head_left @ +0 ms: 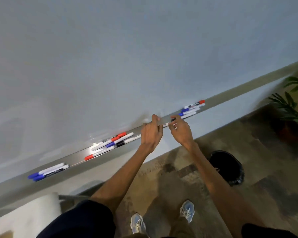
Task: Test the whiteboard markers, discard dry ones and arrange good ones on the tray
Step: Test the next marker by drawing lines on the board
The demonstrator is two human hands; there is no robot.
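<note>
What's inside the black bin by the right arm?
The bin shows only a dark, black-lined interior; nothing inside can be made out. The right forearm covers its left edge.

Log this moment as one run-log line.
right hand pinches dark-tipped white whiteboard marker over long grey metal tray | left hand curled beside it, grip unclear | marker clusters lie on tray | round black bin on floor

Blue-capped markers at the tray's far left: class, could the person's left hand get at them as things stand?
Probably yes: the blue-capped markers lie uncovered on the tray; but the left hand and right hand pinch a blurred marker, which it must release first.
</note>
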